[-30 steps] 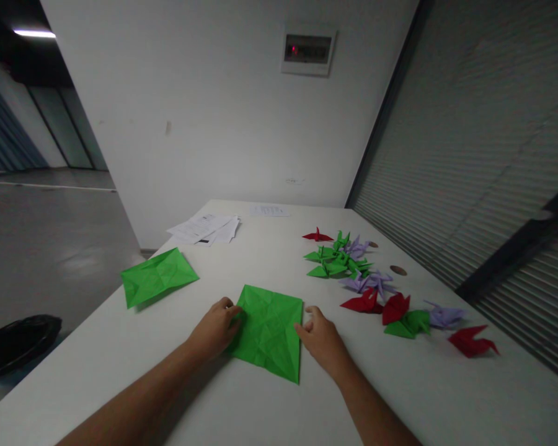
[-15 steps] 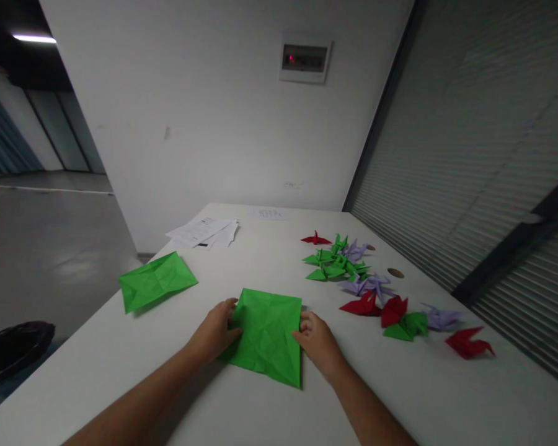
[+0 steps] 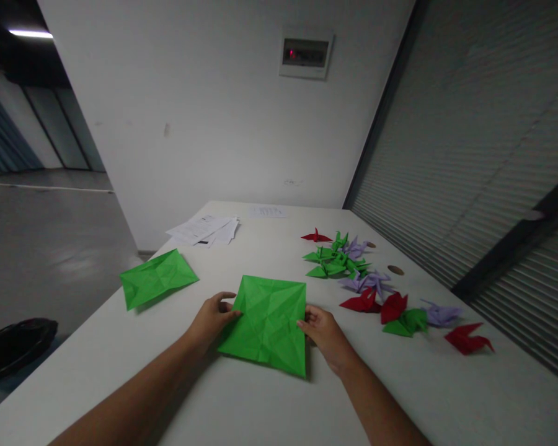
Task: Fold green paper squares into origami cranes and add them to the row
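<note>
The white desk (image 3: 242,402) fills the lower view, its far edge against a pale wall and its right edge along a slatted blind. Near the middle of the near edge lies the creased green paper square (image 3: 267,325), its near side lifted slightly off the desk. The left hand (image 3: 210,319) pinches the square's left edge between thumb and fingertips; the right hand (image 3: 324,331) pinches the right edge likewise, so both hands grip the sheet. A second green sheet (image 3: 155,277) lies near the left edge, well apart. White printed papers (image 3: 204,229) sit toward the far left corner. Along the right edge runs a scatter of folded paper cranes (image 3: 367,279) in red, green and lilac.

Handling the sheet well here likely means keeping both pinches light and level, so the existing creases guide any fold and the paper does not buckle or skew.
</note>
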`<state>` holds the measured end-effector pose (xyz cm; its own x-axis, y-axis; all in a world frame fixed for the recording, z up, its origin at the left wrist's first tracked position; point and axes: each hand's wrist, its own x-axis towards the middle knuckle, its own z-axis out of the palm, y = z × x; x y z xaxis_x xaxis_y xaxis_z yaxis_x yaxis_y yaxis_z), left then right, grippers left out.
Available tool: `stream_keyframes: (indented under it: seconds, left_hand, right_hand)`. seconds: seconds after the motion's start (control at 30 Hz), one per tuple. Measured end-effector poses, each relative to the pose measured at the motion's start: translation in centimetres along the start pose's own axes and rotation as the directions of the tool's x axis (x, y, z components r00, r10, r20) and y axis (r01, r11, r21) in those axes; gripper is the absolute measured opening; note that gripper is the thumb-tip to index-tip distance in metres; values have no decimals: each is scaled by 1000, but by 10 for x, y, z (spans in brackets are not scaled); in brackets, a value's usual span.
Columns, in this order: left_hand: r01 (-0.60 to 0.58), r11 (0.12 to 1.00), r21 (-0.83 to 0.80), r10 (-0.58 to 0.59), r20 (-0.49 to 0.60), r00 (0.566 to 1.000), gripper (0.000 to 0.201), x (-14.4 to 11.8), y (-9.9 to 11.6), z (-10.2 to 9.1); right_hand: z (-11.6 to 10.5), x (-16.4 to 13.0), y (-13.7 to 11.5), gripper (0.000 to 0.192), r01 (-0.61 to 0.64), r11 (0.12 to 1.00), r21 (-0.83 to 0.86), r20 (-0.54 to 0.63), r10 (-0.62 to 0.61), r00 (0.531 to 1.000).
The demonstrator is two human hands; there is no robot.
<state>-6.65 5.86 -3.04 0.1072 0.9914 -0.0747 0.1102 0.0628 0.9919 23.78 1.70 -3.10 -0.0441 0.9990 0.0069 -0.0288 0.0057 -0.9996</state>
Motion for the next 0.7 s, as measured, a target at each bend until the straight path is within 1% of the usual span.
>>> stream_keyframes:
  seconds: [0.07, 0.17, 0.3, 0.4, 0.53, 0.7]
  left_hand:
    - [14, 995, -102, -14, -2, 1000, 53, -2, 4, 2]
    - [13, 975, -223, -17, -15, 1000, 44, -6, 9, 6]
    - [22, 958, -286, -30, -24, 999, 36, -9, 11, 8]
    - [25, 942, -334, -37, -31, 999, 37, -10, 11, 9]
    - [39, 932, -360, -47, -12, 999, 39, -9, 9, 10]
    - [30, 952, -304, -44, -40, 998, 39, -7, 5, 8]
  right_hand:
    - [0, 0, -2, 49, -6, 1000, -4, -9, 6, 1000]
    - [1, -1, -6, 47, -67, 997, -42, -15, 66, 998]
    - [2, -4, -11, 41, -111, 988, -104, -46, 107, 993]
    - [3, -5, -12, 39, -146, 981, -126, -50, 140, 989]
    - [4, -5, -11, 37, -152, 979, -134, -85, 141, 986]
    - [4, -3, -11, 34, -117, 984, -135, -95, 105, 990]
